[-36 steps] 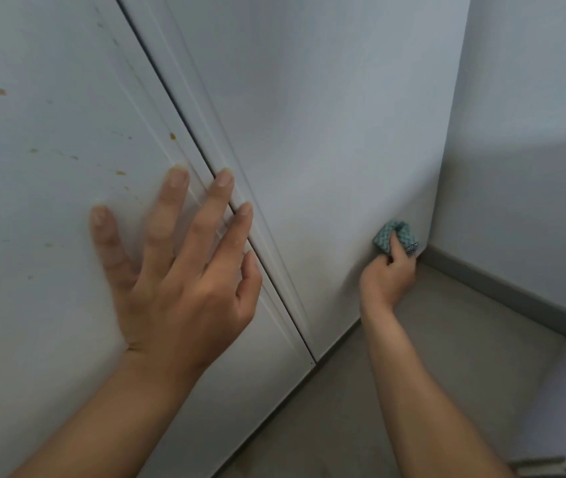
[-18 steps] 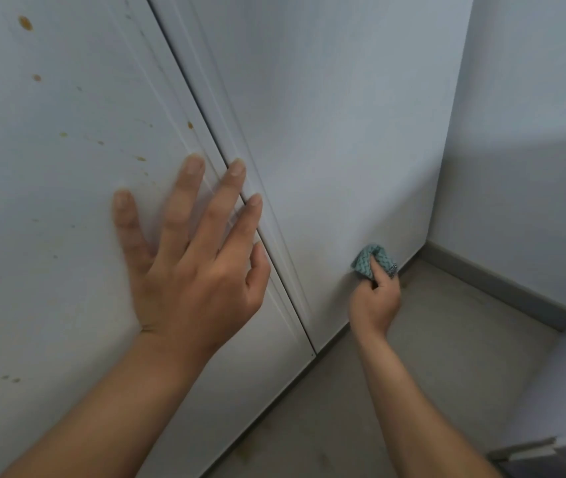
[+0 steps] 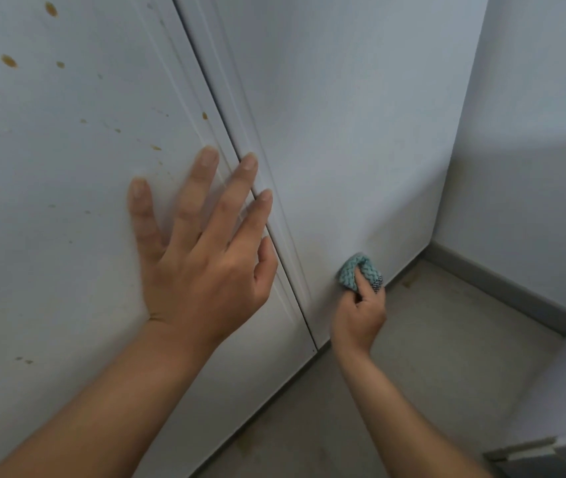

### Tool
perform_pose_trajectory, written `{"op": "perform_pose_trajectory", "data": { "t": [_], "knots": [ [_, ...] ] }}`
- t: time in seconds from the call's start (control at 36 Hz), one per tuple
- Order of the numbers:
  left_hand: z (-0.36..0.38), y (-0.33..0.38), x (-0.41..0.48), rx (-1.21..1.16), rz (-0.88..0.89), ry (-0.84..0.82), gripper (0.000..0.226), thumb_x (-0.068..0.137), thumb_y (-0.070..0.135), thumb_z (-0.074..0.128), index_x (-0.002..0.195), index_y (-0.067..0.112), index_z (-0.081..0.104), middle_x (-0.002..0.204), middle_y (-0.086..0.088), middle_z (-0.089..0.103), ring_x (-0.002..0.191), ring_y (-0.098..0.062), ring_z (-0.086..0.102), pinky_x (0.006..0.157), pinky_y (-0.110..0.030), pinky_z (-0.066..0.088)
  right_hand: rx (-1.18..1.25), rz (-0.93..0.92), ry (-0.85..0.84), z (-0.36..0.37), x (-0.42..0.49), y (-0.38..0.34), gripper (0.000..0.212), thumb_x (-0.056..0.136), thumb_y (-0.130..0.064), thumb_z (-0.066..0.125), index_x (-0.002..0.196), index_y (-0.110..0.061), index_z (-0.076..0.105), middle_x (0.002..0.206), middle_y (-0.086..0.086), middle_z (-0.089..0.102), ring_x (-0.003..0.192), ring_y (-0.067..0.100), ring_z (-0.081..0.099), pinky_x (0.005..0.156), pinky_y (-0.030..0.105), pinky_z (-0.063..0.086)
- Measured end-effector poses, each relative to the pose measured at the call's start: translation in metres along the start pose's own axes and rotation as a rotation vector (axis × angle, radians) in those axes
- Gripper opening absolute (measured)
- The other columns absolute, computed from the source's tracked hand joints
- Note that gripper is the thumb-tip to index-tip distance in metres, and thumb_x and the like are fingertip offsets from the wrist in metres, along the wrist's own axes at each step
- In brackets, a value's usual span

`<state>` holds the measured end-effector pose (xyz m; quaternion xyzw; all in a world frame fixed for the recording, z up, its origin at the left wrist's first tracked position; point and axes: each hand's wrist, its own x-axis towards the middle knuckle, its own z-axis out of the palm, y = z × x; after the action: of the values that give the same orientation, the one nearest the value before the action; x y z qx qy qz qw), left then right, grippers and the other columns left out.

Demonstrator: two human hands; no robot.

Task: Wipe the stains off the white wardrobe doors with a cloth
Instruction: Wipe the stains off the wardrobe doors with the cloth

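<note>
Filling the left side of the view, the white left door [image 3: 50, 236] is dotted with brown stains [image 3: 9, 61] that trail down its face. The left hand [image 3: 202, 263] lies against this door with its fingers straight and spread, the fingertips reaching the seam. Blur makes it unclear whether the palm touches. The right door [image 3: 343, 115] looks clean. Low on it, near the bottom edge, the bunched teal cloth [image 3: 354, 270] is pressed to the panel, pinched in the right hand [image 3: 361, 312]. Further right, the floor [image 3: 430, 357] meets a grey skirting [image 3: 502, 288] under a pale wall [image 3: 533, 167].
</note>
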<state>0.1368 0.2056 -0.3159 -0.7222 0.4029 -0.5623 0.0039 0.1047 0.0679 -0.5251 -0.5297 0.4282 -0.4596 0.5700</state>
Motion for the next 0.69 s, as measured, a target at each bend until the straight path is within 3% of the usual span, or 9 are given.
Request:
{"op": "perform_pose_trajectory", "data": {
  "t": [0.14,0.28,0.36,0.42,0.47,0.56,0.69],
  "knots": [
    [0.001,0.0,0.0,0.01,-0.006,0.006,0.034,0.095,0.03,0.06,0.124,0.022,0.074,0.154,0.003,0.053,0.15,-0.029,0.039,0.123,-0.061,0.008,0.005,-0.116,-0.104,0.007,-0.064,-0.002,0.05,0.08,0.0,0.051,0.126,-0.008,0.07,0.121,0.001,0.053,0.114,0.022,0.059,0.103,0.027,0.044],
    [-0.001,0.001,0.001,-0.001,-0.01,0.004,0.033,0.095,0.03,0.06,0.124,0.022,0.075,0.154,0.002,0.053,0.15,-0.029,0.039,0.123,-0.062,0.009,0.068,-0.172,-0.245,-0.015,-0.061,0.013,0.046,0.081,-0.004,0.057,0.124,-0.017,0.069,0.115,0.002,0.061,0.105,0.009,0.063,0.098,0.017,0.047],
    [-0.002,0.0,0.001,-0.012,-0.007,0.002,0.033,0.095,0.029,0.06,0.123,0.021,0.075,0.153,0.002,0.054,0.149,-0.03,0.041,0.122,-0.062,0.009,0.101,-0.185,-0.054,-0.022,0.004,0.003,0.038,0.087,-0.02,0.057,0.119,-0.004,0.072,0.119,0.008,0.062,0.109,0.008,0.06,0.101,0.012,0.042],
    [-0.002,-0.001,0.001,-0.009,0.003,-0.005,0.033,0.094,0.03,0.061,0.123,0.021,0.075,0.153,0.001,0.054,0.149,-0.03,0.04,0.122,-0.062,0.01,0.106,-0.09,0.116,-0.02,0.068,-0.003,0.039,0.088,-0.009,0.054,0.122,0.004,0.068,0.124,0.01,0.059,0.115,0.015,0.057,0.103,0.008,0.038],
    [0.0,-0.002,0.0,-0.001,0.013,0.002,0.033,0.094,0.031,0.062,0.122,0.021,0.076,0.153,0.001,0.055,0.149,-0.03,0.041,0.121,-0.062,0.01,0.117,0.044,0.235,-0.017,0.132,-0.013,0.044,0.087,0.001,0.051,0.127,-0.002,0.068,0.132,0.012,0.06,0.122,0.025,0.059,0.108,0.02,0.042],
    [0.0,-0.002,-0.002,-0.006,0.008,0.006,0.032,0.094,0.031,0.063,0.121,0.021,0.076,0.152,0.001,0.055,0.149,-0.029,0.041,0.121,-0.063,0.01,0.205,0.148,0.289,-0.009,0.198,-0.027,0.047,0.09,0.005,0.048,0.131,-0.009,0.067,0.136,0.011,0.061,0.126,0.024,0.058,0.112,0.031,0.042],
    [0.002,-0.002,-0.003,0.003,0.02,0.013,0.033,0.093,0.032,0.065,0.122,0.022,0.076,0.153,0.001,0.054,0.15,-0.03,0.039,0.122,-0.063,0.008,0.239,0.123,0.256,0.003,0.248,-0.046,0.052,0.091,0.01,0.041,0.135,-0.009,0.063,0.138,0.008,0.058,0.126,0.016,0.056,0.111,0.02,0.039]
  ]
}}
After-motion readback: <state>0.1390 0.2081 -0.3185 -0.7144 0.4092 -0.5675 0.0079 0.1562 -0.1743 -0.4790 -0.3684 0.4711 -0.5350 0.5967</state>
